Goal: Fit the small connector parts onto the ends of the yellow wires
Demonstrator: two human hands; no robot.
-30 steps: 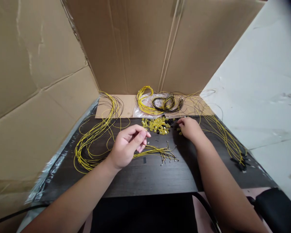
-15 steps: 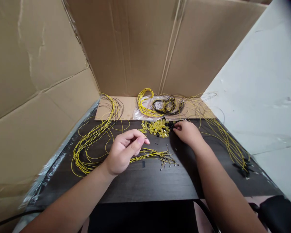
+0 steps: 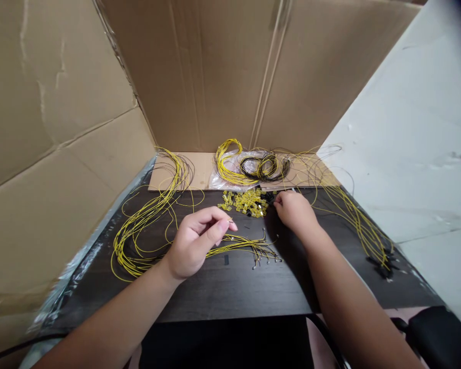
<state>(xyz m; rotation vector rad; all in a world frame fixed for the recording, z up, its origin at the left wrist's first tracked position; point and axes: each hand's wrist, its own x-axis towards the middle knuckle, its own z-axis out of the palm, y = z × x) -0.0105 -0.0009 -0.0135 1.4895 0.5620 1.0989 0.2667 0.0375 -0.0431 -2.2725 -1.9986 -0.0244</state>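
Note:
My left hand (image 3: 200, 241) is closed in a pinch over the middle of the dark table. A thin wire end (image 3: 231, 221) sticks out between the thumb and forefinger. Below it lies a bundle of yellow and black wires (image 3: 249, 246), their small metal-tipped ends fanned to the right. At the heap of small black pieces (image 3: 268, 197), my right hand (image 3: 294, 210) has its fingers curled together; whatever is between them is hidden. Beside those black pieces is a pile of small clear-yellow plastic pieces (image 3: 249, 201).
Coiled yellow and black wires (image 3: 230, 177) rest on a plastic bag over a cardboard strip (image 3: 176, 177) at the back. Another wire bundle with black connectors (image 3: 382, 264) lies at the right. Cardboard walls (image 3: 215, 77) stand behind and at the left.
Both hands stay in nearly the same places. The right fingers have shifted slightly at the black pieces, and the view has tilted a little.

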